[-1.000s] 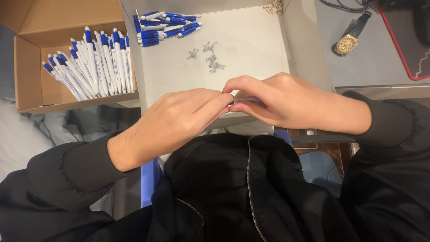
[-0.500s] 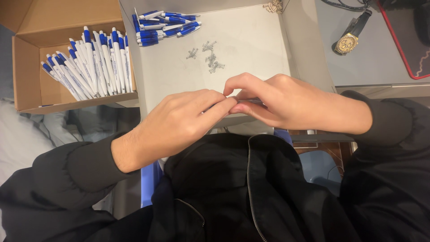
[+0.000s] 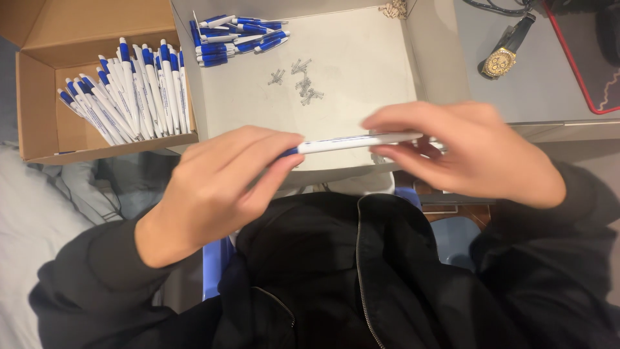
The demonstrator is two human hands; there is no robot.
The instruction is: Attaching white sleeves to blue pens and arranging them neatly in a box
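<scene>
A white pen with a blue end [image 3: 352, 141] lies level between my two hands, in front of my chest. My left hand [image 3: 219, 178] pinches its blue end with thumb and fingertips. My right hand [image 3: 465, 152] grips the white end and is blurred with motion. Behind the pen a shallow white tray [image 3: 361, 71] holds a small pile of blue and white pen parts [image 3: 236, 32] and several tiny metal springs [image 3: 300, 81]. A brown cardboard box [image 3: 39, 71] at the left holds several finished white and blue pens [image 3: 126, 94].
A gold wristwatch [image 3: 500, 59] lies on the grey desk [image 3: 549, 90] at the upper right, next to a red-edged mat [image 3: 591, 58]. My black jacket [image 3: 361, 278] fills the lower part of the view.
My hands were close together with fingertips touching over something small. Now they have drawn apart, the right one moving right, and a full pen shows between them.
</scene>
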